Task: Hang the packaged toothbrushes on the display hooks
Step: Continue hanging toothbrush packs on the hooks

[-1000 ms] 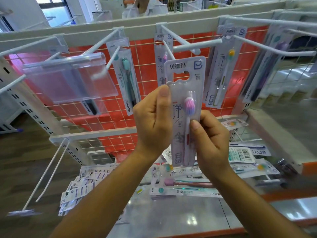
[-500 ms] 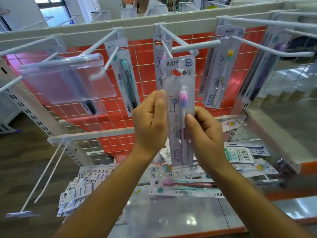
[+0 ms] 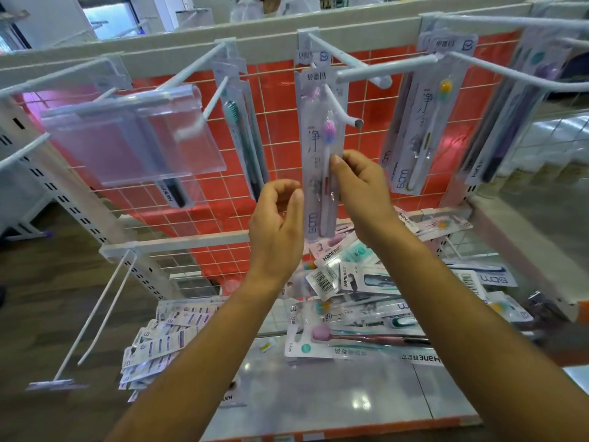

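R hand (image 3: 360, 186) pinches clear pink-bristled toothbrush pack (image 3: 315, 148), threaded on white wire hook (image 3: 341, 110); L hand (image 3: 277, 218) loose, empty. Slide pack fully back, then release.

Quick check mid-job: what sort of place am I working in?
Most likely a shop's toothbrush aisle: a toothbrush pack hangs on a white display hook, a clear price-label holder fronts another hook, and barcoded packs lie piled on the shelf below.
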Demonstrator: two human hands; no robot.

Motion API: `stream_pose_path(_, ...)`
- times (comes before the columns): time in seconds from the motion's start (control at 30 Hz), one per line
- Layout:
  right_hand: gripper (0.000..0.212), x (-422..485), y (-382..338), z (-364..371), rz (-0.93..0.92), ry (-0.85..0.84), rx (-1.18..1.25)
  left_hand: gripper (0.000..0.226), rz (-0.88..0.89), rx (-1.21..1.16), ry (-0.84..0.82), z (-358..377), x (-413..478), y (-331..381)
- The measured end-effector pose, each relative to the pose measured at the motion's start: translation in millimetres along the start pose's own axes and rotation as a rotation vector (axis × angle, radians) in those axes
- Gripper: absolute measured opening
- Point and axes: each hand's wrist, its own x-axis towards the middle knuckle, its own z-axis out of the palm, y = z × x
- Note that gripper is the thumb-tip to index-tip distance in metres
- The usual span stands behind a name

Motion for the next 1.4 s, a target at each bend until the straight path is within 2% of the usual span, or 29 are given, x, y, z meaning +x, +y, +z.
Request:
stream_pose_path(0.1,0.037,18.5,4.9,5.1,0.032,0.002,-0.01,0.006,-0.032,0.039,-0.01,-0.6,0.0,-5.0)
stream_pose_path(0.5,0.036,63.7,11.4,7.1,0.088,0.022,-0.141,0.008,-0.085,0.073,-0.064,6.2,-1.7,-13.2)
stream_pose_path(0.67,0.029,70.5,12.1,9.2,0.102,0.007,-0.125,0.009,-0.083,0.088,-0.084,7.4,-2.2,-17.9)
stream_pose_path(0.83,0.034,75.9,12.1,9.4,0.11,0.002,-0.117,0.01,-0.105,0.122,-0.096,7.0,-4.3,-25.1)
stream_pose_path(1.03,0.029,81.3,13.6,8.0,0.098,0.015,-0.128,0.014,-0.147,0.171,-0.117,8.0,-7.1,-34.6)
stream_pose_path(1.17,0.026,80.6,17.5,6.5,0.101,0.051,-0.161,0.008,-0.142,0.217,-0.194,10.9,-10.4,-40.6)
stream_pose_path(1.4,0.028,59.1,37.5,-5.1,0.118,0.129,-0.211,0.015,-0.101,0.287,-0.318,23.5,-20.7,-40.4)
